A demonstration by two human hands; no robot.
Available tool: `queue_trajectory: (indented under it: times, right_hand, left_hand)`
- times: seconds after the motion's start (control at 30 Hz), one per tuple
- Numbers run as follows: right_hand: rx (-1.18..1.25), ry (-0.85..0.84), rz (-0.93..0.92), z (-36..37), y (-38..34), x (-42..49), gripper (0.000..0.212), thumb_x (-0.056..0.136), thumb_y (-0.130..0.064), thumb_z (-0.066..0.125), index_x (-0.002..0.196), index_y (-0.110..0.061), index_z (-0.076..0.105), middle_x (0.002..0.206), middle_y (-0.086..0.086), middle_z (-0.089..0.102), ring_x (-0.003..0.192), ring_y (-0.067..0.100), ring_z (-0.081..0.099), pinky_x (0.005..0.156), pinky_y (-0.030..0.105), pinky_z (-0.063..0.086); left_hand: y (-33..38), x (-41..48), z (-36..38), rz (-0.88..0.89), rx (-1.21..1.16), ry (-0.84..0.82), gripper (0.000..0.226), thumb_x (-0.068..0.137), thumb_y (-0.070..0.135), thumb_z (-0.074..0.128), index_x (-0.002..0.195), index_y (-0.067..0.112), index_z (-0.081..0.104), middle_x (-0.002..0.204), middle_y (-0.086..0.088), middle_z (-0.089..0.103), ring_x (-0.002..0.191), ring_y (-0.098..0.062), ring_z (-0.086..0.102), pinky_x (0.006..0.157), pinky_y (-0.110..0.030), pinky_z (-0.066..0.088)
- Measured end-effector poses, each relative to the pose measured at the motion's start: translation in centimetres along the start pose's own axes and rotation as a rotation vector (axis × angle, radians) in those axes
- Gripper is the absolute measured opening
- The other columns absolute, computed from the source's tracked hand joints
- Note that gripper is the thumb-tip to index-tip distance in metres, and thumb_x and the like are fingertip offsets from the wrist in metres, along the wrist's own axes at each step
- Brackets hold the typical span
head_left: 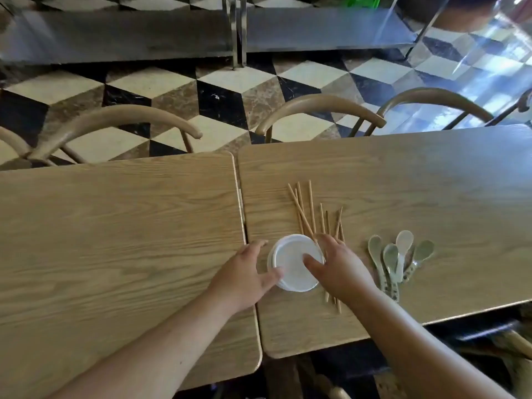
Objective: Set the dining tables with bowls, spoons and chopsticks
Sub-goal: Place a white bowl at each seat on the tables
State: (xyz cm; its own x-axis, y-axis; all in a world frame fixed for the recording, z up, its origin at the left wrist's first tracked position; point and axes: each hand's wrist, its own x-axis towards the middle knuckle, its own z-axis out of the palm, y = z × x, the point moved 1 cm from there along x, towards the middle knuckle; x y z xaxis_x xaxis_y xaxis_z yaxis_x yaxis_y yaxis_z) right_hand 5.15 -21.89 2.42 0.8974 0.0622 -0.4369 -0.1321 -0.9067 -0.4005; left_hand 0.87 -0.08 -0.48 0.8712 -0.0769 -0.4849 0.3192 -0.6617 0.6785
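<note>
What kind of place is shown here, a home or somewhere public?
Probably a restaurant or canteen dining room. Two matching wooden tables stand pushed together with several identical chairs behind them, and a stack of white bowls, loose chopsticks and spoons wait in bulk.

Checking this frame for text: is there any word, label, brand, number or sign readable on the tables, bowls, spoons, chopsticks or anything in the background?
None can be read.
White bowls: plain, no print showing.
Spoons: dark speckled pattern on the handles, not lettering.
Chopsticks: bare wood, no marks visible.
Wooden tables: wood grain only.
Green object at the top edge: too cut off and blurred to tell.
</note>
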Motion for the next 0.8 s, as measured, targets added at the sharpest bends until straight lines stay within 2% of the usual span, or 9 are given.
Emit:
queue_trajectory:
  times: [0.1,0.17,0.23,0.33,0.43,0.53,0.63,0.73,0.8]
  right_hand:
    - [0.148,-0.041,0.064,1.0,0.4,0.6,0.052,0.098,-0.05,0.066,0.143,-0.027,0.055,0.126,-0.002,0.064,0.099,0.015,0.059,0.079,0.034,0.046]
    - [0.241,-0.076,0.094,2.1,0.8,0.9,0.048,0.097,-0.05,0.067,0.139,-0.028,0.057,0.112,-0.009,0.065,0.094,0.012,0.062,0.075,0.033,0.049]
    - [0.323,-0.065,0.119,2.8,1.1,1.3,0.045,0.098,-0.05,0.068,0.137,-0.031,0.059,0.103,-0.015,0.065,0.091,0.008,0.063,0.069,0.029,0.049]
    - [0.401,-0.016,0.115,3.3,1.4,1.9,0.035,0.1,-0.049,0.065,0.132,-0.035,0.063,0.104,-0.015,0.069,0.092,0.004,0.064,0.069,0.028,0.05]
    - [0.483,-0.018,0.17,3.8,1.6,2.8,0.017,0.104,-0.042,0.061,0.117,-0.034,0.069,0.099,-0.012,0.072,0.088,0.009,0.067,0.069,0.032,0.053]
    - [0.482,-0.068,0.205,4.0,1.7,3.5,0.021,0.108,-0.039,0.056,0.099,-0.025,0.07,0.09,-0.002,0.072,0.08,0.017,0.066,0.064,0.032,0.049]
    - [0.545,-0.093,0.259,4.0,1.9,3.6,0.027,0.109,-0.039,0.055,0.096,-0.021,0.071,0.092,0.005,0.073,0.08,0.023,0.067,0.07,0.038,0.055]
    - [0.635,-0.123,0.332,4.1,1.3,3.6,0.023,0.109,-0.039,0.056,0.103,-0.024,0.072,0.104,0.009,0.073,0.092,0.03,0.072,0.078,0.052,0.067]
    - [0.697,-0.151,0.354,4.1,0.3,3.3,0.021,0.109,-0.037,0.056,0.104,-0.023,0.071,0.109,0.01,0.071,0.096,0.029,0.071,0.072,0.051,0.068]
  left_hand:
    - [-0.5,1.1,1.6,-0.082,-0.133,-0.021,0.1,0.075,0.088,0.055,0.161,0.045,0.027,0.166,0.008,0.042,0.137,-0.02,0.058,0.116,-0.046,0.046]
    - [-0.5,1.6,2.5,-0.102,-0.229,-0.045,0.094,0.085,0.082,0.057,0.164,0.041,0.027,0.165,0.009,0.042,0.14,-0.018,0.054,0.118,-0.038,0.04]
    - [-0.2,2.1,3.2,-0.1,-0.358,-0.075,0.081,0.096,0.072,0.055,0.165,0.036,0.031,0.162,0.01,0.044,0.141,-0.012,0.048,0.113,-0.027,0.033]
    - [0.1,2.5,3.9,-0.113,-0.532,-0.07,0.097,0.082,0.094,0.041,0.163,0.04,0.034,0.163,0.015,0.042,0.148,-0.008,0.039,0.12,-0.026,0.026]
    - [-0.3,2.9,4.6,-0.165,-0.613,-0.108,0.107,0.067,0.108,0.03,0.159,0.054,0.033,0.162,0.018,0.043,0.149,-0.01,0.04,0.129,-0.042,0.027]
    - [-0.2,3.0,4.8,-0.21,-0.71,-0.135,0.11,0.06,0.111,0.029,0.158,0.06,0.029,0.163,0.017,0.042,0.149,-0.014,0.04,0.126,-0.052,0.033]
    - [0.4,3.0,4.9,-0.267,-0.819,-0.133,0.092,0.072,0.099,0.027,0.156,0.059,0.032,0.159,0.014,0.044,0.147,-0.017,0.043,0.12,-0.054,0.042]
    - [0.6,2.7,4.6,-0.325,-0.875,-0.112,0.067,0.09,0.084,0.025,0.151,0.06,0.04,0.155,0.01,0.049,0.142,-0.02,0.049,0.111,-0.053,0.051]
    - [0.1,2.4,4.2,-0.351,-0.879,-0.084,0.056,0.098,0.078,0.025,0.147,0.059,0.046,0.15,0.009,0.055,0.137,-0.02,0.055,0.107,-0.051,0.054]
